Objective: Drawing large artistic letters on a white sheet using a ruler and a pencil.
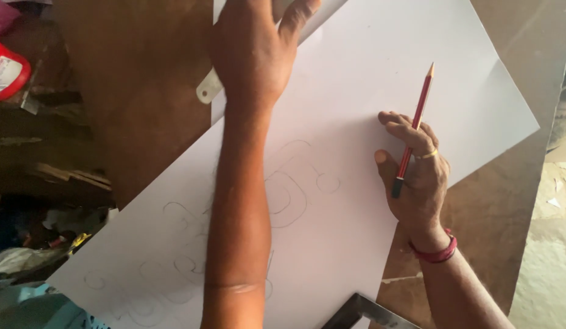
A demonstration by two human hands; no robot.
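We start with the white sheet (pixel 368 79), a large board lying skewed on the brown table (pixel 143 91), its long axis running from the near left to the far right. Faint pencil outlines (pixel 289 189) of rounded shapes cross its middle and near-left part. Our right hand (pixel 417 176) rests on the sheet's right side, fingers bent and closed loosely around a red pencil (pixel 414 131); the pencil lies between the fingers with its sharpened tip pointing far and slightly right, off the paper surface (not in a writing grip). The outlines lie just left of that hand, so it is the nearer one to them.

Our left hand (pixel 252 55) reaches across to the far edge of the sheet, palm down. Its fingertips run past the top of the view, so we cannot tell whether it presses flat or grips anything. Beside its wrist a pale metal strip (pixel 208 87) pokes out, mostly hidden. The forearm covers part of the drawing.

At the near edge a dark metal tool (pixel 362 312) is cut off. Far left, a red container (pixel 7 70) and blurred clutter sit below the table.
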